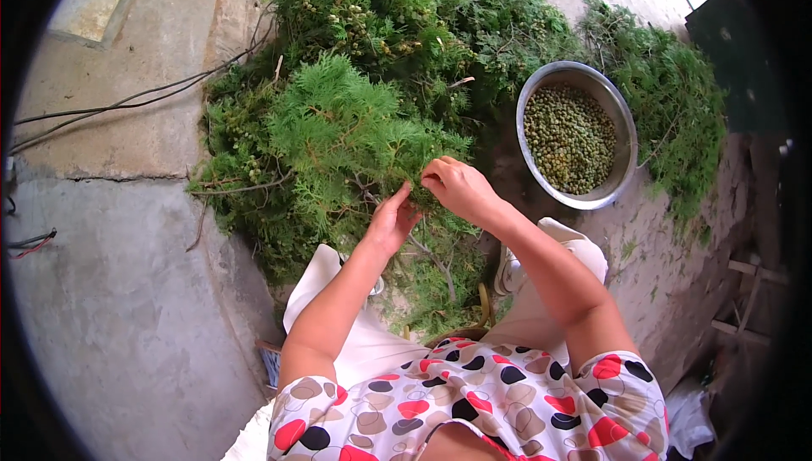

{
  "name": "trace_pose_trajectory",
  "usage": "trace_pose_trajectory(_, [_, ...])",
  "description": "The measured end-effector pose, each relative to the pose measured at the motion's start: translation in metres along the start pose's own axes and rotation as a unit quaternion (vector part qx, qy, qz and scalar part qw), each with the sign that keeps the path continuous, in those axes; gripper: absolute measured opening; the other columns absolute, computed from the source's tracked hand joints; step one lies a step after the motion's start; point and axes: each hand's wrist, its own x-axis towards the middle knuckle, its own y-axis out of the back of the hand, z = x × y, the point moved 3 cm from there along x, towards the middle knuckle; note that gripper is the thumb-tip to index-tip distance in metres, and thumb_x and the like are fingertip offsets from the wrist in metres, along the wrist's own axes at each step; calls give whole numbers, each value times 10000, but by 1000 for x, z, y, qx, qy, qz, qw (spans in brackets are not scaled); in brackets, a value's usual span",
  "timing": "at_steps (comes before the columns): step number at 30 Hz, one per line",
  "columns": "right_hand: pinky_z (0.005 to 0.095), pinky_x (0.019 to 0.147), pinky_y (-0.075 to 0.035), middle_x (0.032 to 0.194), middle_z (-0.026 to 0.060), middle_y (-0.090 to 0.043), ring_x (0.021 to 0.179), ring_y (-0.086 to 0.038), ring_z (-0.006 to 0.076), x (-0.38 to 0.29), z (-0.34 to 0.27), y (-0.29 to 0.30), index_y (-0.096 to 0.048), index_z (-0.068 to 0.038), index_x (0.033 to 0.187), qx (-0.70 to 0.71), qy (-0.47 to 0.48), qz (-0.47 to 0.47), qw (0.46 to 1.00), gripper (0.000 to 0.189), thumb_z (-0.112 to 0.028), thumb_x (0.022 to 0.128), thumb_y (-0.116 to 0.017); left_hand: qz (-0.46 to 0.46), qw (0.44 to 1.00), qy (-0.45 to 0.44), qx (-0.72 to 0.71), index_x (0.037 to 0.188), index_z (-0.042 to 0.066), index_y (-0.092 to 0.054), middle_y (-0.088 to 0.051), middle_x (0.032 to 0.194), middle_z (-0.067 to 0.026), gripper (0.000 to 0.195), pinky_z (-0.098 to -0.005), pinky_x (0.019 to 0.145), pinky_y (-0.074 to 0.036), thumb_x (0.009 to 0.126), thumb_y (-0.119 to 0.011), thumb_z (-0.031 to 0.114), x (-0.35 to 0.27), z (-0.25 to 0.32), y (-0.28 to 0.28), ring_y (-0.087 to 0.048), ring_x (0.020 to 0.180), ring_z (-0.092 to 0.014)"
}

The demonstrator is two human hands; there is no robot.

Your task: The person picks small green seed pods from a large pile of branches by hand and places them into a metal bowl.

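A leafy evergreen branch, like arborvitae (342, 131), lies before me on a large heap of similar cut branches (406, 17). My left hand (393, 220) is at the branch's near end, thumb raised and fingers curled around foliage by the woody stem. Just to its right, my right hand (460, 188) has its thumb and fingers bent together at the sprigs; whether a cone is between the fingertips cannot be seen. To the right of the heap stands a round metal basin (628, 144), partly filled with small green cones (568, 137).
More cut branches (672, 99) lie right of the basin. Black cables (152, 96) cross the concrete at the left. A bare stem (438, 261) and loose sprigs lie between my legs. A white plastic bag (690, 420) is at the lower right, below a wooden frame (742, 309).
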Motion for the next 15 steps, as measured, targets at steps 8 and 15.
trace_pose_trajectory(8, [358, 731, -467, 888, 145, -588, 826, -585, 290, 1, 8, -10, -532, -17, 981, 18, -17, -41, 999, 271, -165, 772, -619, -30, 999, -8, 9, 1062, 125, -494, -523, 915, -17, 304, -330, 815, -384, 847, -563, 328, -11, 6, -12, -487, 854, -153])
trace_pose_trajectory(15, [378, 721, -480, 933, 135, -563, 859, -581, 304, 1, 3, -12, -523, -61, 1036, 21, 5, -51, 998, 309, -148, 754, -614, 4, 999, -20, -32, 1106, 119, -509, -533, 1040, -26, 386, -306, 773, -398, 836, -584, 384, -28, 15, -27, -501, 919, -155])
